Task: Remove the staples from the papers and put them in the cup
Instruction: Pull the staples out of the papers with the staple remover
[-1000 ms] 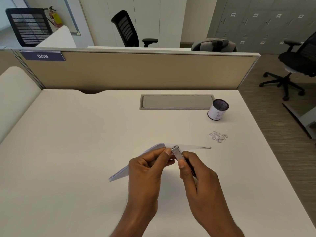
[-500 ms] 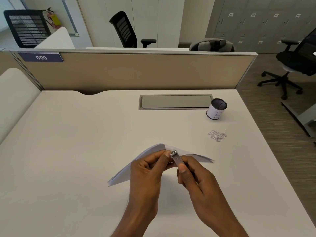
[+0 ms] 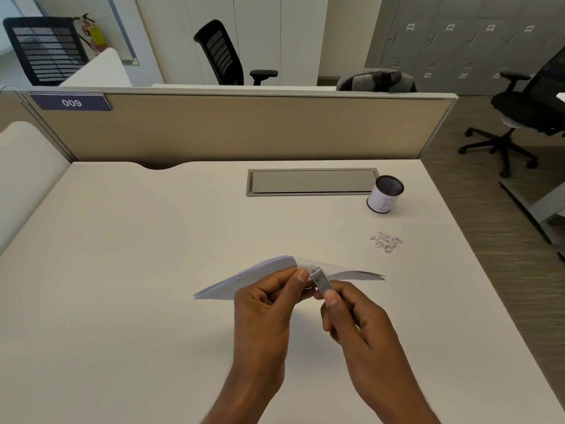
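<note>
A thin stack of white papers [image 3: 244, 280] is held bent above the white desk [image 3: 122, 270]. My left hand [image 3: 266, 310] pinches the stack near its raised fold. In my right hand [image 3: 354, 319] is a small metal staple remover [image 3: 321, 281], whose tip touches the paper right beside my left fingertips. A little heap of removed staples [image 3: 386, 241] lies on the desk to the right. Behind the heap stands a small cup [image 3: 385, 194] with a dark mesh rim and a white label. I cannot make out any staple in the paper.
A grey cable flap [image 3: 312, 182] is set into the desk just left of the cup. A beige partition [image 3: 244, 130] closes off the far edge of the desk. The desk's right edge drops to the floor, where office chairs [image 3: 526, 105] stand.
The papers have bent further and their right end has dropped. My hands and the staple remover stay at the same spot on the fold, with only slight shifts.
</note>
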Motion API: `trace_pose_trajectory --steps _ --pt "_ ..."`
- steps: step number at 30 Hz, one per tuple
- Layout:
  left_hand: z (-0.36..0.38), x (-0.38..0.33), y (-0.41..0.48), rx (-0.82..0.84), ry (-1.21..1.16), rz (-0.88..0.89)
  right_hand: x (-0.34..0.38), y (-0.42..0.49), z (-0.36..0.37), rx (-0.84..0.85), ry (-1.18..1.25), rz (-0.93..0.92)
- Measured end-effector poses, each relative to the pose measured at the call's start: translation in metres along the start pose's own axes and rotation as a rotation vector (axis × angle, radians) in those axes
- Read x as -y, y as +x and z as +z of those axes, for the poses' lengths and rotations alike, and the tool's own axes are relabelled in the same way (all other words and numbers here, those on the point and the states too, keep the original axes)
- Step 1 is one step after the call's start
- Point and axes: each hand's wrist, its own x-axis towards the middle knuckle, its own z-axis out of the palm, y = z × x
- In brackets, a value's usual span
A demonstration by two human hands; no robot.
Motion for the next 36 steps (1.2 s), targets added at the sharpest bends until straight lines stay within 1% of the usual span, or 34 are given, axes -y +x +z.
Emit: trace_pose_trajectory --steps 6,11,16,20,22,25,28,32,34,36 --pt "-0.001 -0.001 0.001 0.009 0.033 0.007 0.002 0.003 -0.006 0.031 -0.046 -0.020" --pt "-0.002 -0.003 0.000 0.013 0.082 0.039 0.003 0.000 -0.008 0.034 -0.017 0.000" --pt "-0.002 0.000 0.001 0.012 0.077 0.021 0.006 -0.003 -0.008 0.021 -0.038 -0.034" --pt "-0.002 0.001 0.000 -0.002 0.139 -0.007 0.010 -0.005 -0.009 0.034 -0.022 -0.049" --pt "-0.004 0.002 0.001 -0.017 0.143 -0.022 0.012 -0.006 -0.008 0.035 -0.056 -0.057" --pt "-0.005 0.003 0.002 -0.039 0.151 -0.018 0.011 -0.007 -0.005 -0.006 -0.086 -0.064" --pt "-0.003 0.000 0.002 -0.009 0.068 -0.080 0.008 -0.007 -0.006 -0.049 -0.068 -0.054" --pt "-0.005 -0.006 0.004 0.077 -0.117 -0.229 0.008 -0.006 -0.007 -0.019 -0.068 -0.044" --pt "-0.007 -0.006 0.008 0.090 -0.117 -0.258 0.007 -0.006 -0.008 -0.009 -0.077 -0.054" --pt "-0.008 -0.004 0.011 0.066 -0.101 -0.266 0.006 -0.006 -0.008 -0.009 -0.086 -0.060"
